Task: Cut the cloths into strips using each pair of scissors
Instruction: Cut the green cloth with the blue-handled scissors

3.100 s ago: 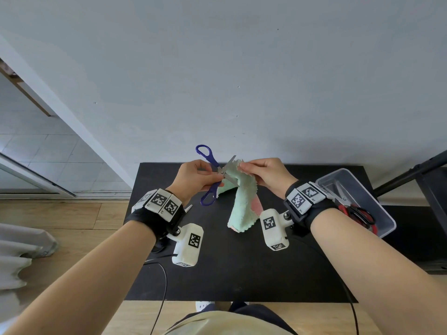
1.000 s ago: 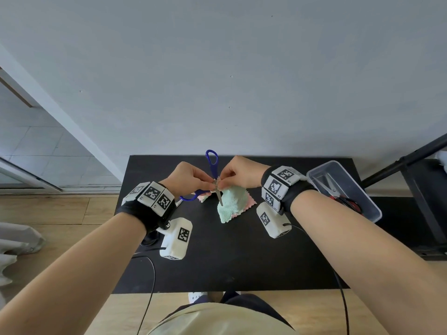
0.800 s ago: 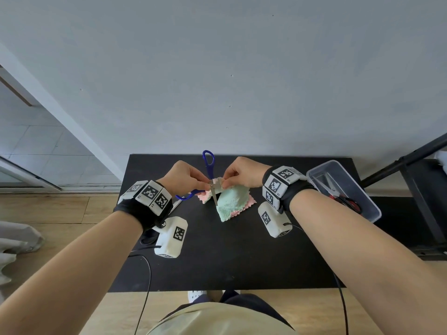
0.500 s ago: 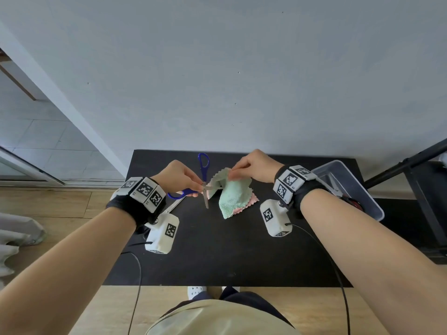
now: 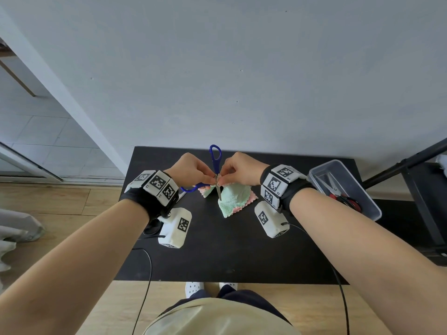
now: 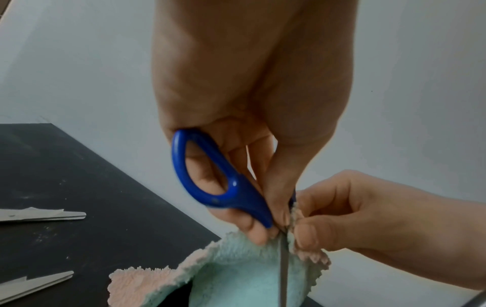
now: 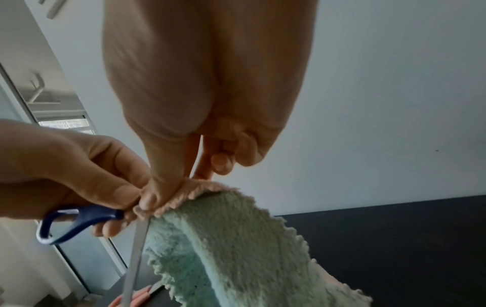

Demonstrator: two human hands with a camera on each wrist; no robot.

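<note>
My left hand [image 5: 210,184] grips the blue-handled scissors [image 5: 215,154] above the black table [image 5: 229,250]. One handle loop sticks up and the other [image 6: 207,172] lies in my fingers. A steel blade [image 7: 136,259] points down along the cloth. My right hand [image 5: 223,181] pinches the top edge of the mint-green and pink cloth [image 5: 233,199] right beside the scissors' pivot. The cloth [image 7: 236,249] hangs from that pinch, with its lower part on the table. The second blade is hidden by fingers and cloth.
A clear plastic bin [image 5: 377,211] at the table's right end holds red-handled scissors [image 5: 348,201]. In the left wrist view, two other steel scissor blades [image 6: 52,216] lie on the table to the left. A wall stands behind the table and a dark rack to the right.
Half a second ago my hands were apart, with the cloth edge lifted and spread. Now they have come together, the cloth has dropped lower, and the blade points straight down along it.
</note>
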